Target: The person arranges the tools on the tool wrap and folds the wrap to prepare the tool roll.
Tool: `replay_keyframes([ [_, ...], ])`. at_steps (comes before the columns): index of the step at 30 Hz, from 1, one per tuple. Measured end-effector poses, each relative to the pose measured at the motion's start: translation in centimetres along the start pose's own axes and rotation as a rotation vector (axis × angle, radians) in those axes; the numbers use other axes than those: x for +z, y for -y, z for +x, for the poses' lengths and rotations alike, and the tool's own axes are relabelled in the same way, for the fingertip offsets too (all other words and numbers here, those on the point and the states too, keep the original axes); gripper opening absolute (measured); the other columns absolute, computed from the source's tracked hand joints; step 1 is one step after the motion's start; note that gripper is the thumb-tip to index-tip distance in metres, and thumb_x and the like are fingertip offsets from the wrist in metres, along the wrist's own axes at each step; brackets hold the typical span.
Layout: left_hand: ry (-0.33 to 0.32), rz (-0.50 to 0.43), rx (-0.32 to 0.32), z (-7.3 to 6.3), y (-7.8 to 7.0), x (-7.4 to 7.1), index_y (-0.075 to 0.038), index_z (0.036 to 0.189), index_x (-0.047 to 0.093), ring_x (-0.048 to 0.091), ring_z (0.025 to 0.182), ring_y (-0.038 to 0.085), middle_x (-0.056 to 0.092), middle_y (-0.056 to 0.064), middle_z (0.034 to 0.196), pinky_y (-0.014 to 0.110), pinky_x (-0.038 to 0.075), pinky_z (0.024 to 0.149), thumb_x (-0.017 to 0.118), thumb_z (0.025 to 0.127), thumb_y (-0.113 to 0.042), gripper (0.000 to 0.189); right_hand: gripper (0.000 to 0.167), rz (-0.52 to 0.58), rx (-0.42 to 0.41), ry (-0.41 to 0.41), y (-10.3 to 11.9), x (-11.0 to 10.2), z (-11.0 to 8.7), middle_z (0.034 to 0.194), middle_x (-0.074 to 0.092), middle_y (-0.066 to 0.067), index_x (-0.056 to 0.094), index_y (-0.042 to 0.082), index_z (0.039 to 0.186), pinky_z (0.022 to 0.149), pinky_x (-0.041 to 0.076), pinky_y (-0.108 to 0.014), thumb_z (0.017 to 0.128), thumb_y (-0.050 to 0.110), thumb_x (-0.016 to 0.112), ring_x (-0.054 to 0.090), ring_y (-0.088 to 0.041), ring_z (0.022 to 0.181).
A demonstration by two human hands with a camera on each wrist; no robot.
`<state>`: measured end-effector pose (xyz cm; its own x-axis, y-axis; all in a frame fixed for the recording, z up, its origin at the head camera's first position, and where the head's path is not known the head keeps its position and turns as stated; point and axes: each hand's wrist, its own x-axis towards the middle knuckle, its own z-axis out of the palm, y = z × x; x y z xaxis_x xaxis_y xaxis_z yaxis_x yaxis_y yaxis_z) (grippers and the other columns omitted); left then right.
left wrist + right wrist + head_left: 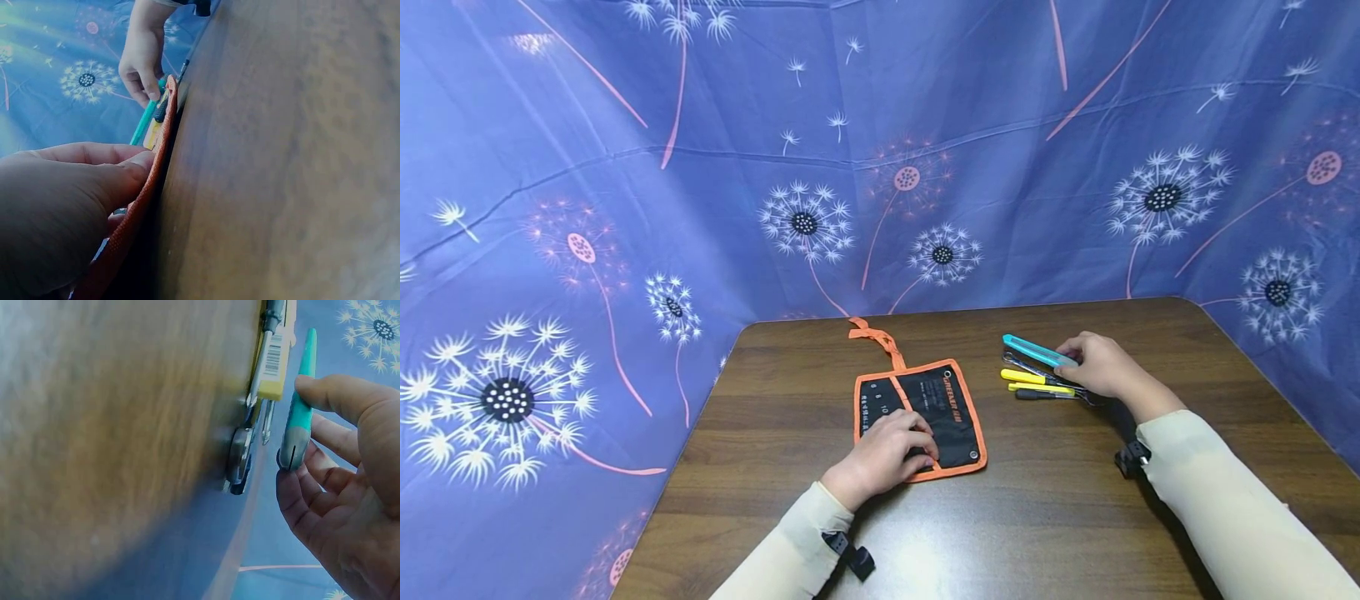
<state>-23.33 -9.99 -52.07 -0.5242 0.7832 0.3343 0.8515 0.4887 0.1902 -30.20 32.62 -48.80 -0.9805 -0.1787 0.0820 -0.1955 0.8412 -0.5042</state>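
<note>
**Tool pouch and loose tools: early stage, by judgement**

Held at right of frame, thumb and fingers closed in a pinch, in right hand (1097,364): teal utility knife (1036,350). Pinched at near edge by left hand (883,457): orange-trimmed tool pouch (947,429), flat at lower centre. Lying right of centre: wrench (1017,362), yellow-handled tool (1022,376), black-handled screwdriver (1032,394). Judged done: knife in hand. Judged left: remaining tools, outside pouch. Pocket contents: cannot tell.
</note>
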Motion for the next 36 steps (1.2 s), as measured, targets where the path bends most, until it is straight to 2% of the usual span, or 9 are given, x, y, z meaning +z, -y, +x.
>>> replay_keyframes([
  [13, 0.009, 0.005, -0.031, 0.0, -0.1, 0.2, -0.031, 0.094, 0.076, 0.058, 0.105, 0.008, 0.061, -0.013, 0.108, 0.032, 0.050, 0.093, 0.082, 0.094, -0.027, 0.006, 0.034, 0.008, -0.048, -0.086, 1.6, -0.1, -0.9, 0.102, 0.064, -0.010, 0.075, -0.001, 0.119, 0.079, 0.051, -0.048, 0.092, 0.020, 0.080, 0.063, -0.029, 0.091],
  [23, 0.016, -0.005, -0.041, 0.0, -0.2, 0.2, -0.031, 0.094, 0.076, 0.057, 0.105, 0.008, 0.060, -0.013, 0.107, 0.032, 0.049, 0.093, 0.081, 0.095, -0.027, 0.006, 0.034, 0.047, -0.052, -0.085, 2.6, 0.2, -1.7, 0.103, 0.064, -0.007, 0.075, 0.001, 0.120, 0.074, 0.051, -0.042, 0.092, 0.019, 0.081, 0.063, -0.025, 0.090],
  [31, 0.014, -0.010, -0.049, 0.0, -0.1, 0.2, -0.031, 0.093, 0.076, 0.057, 0.104, 0.007, 0.059, -0.014, 0.107, 0.032, 0.050, 0.092, 0.081, 0.095, -0.027, 0.007, 0.034, 0.034, -0.102, -0.160, 3.6, 0.7, -2.0, 0.100, 0.064, -0.006, 0.075, 0.001, 0.119, 0.078, 0.051, -0.047, 0.088, 0.012, 0.084, 0.064, -0.027, 0.091],
  [36, 0.012, -0.011, -0.054, 0.0, 0.0, 0.1, -0.032, 0.093, 0.075, 0.056, 0.105, 0.007, 0.059, -0.014, 0.107, 0.032, 0.049, 0.092, 0.080, 0.095, -0.027, 0.007, 0.034, 0.051, -0.121, -0.161, 4.2, 0.8, -2.1, 0.101, 0.064, -0.005, 0.075, 0.003, 0.119, 0.080, 0.051, -0.047, 0.088, 0.013, 0.084, 0.063, -0.026, 0.093],
])
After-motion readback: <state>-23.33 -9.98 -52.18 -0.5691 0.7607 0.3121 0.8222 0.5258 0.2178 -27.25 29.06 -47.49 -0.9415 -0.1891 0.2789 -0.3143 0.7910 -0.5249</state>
